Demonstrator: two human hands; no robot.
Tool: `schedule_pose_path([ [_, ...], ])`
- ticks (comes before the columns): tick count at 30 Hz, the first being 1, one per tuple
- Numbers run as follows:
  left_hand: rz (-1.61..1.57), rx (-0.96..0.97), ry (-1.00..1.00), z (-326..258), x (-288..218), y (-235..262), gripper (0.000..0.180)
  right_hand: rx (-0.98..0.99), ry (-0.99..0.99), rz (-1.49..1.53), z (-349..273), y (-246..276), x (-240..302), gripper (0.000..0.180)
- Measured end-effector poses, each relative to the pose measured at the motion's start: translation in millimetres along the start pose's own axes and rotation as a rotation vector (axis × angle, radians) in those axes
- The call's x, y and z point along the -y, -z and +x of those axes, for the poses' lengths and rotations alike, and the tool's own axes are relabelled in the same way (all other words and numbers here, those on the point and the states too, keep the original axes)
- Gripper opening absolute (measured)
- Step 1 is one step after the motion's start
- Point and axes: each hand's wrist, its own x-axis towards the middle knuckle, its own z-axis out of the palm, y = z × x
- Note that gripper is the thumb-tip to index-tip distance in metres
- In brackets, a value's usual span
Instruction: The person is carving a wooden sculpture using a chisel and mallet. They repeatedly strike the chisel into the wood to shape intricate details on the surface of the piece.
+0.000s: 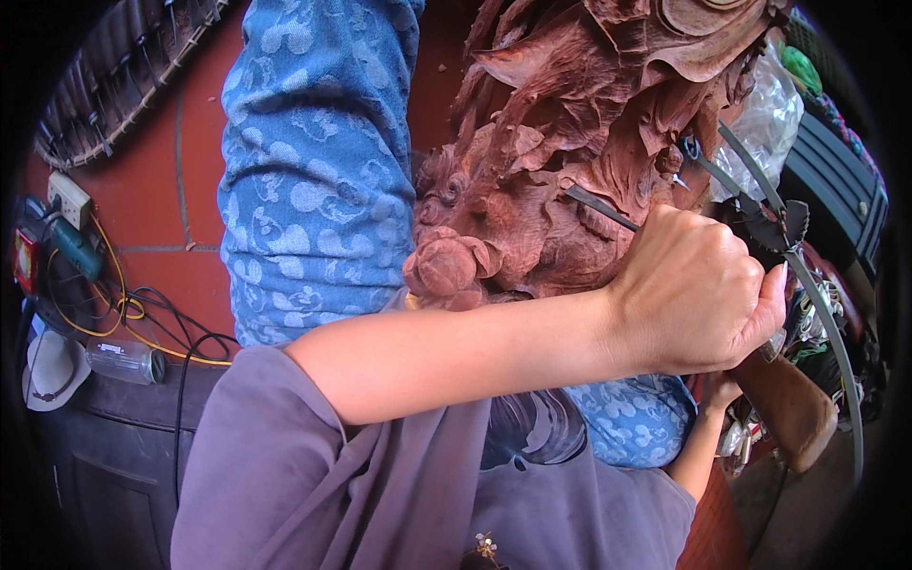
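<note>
My left forearm crosses in front of me, and my left hand (pixel 684 290) is closed in a fist around a chisel. The chisel's narrow dark blade (pixel 600 207) sticks out toward the left, its tip over a reddish-brown wood carving (pixel 560 214). The handle is hidden inside the fist. Deep folds, curling shapes and a rounded flower-like knob cover the carving, which lies between my legs. Lower right, partly behind my left wrist, my right hand (pixel 719 390) is closed at a brown wooden mallet (pixel 787 404) with a broad, worn head.
A grey metal strip (pixel 836 342) curves down the right side, beside a dark slatted box (pixel 836 180) and a clear plastic bag (pixel 769 109). On the left are a power strip (pixel 68 201), tangled cables (pixel 123 304), a clear jar (pixel 126 362) and a pale hat (pixel 55 369).
</note>
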Motion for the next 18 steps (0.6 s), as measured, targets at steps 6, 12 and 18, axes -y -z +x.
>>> schedule_pose_path([
  [6, -0.034, -0.059, -0.012, 2, 3, 3, 0.038, -0.037, -0.051, -0.024, 1, -6, -4, 0.047],
  [12, -0.051, -0.073, -0.095, -5, -12, 0, 0.032, -0.051, -0.053, -0.007, 2, -8, -7, 0.043],
  [18, -0.018, -0.052, -0.051, -3, -4, 1, 0.034, -0.065, -0.059, -0.001, 1, -7, -10, 0.041],
])
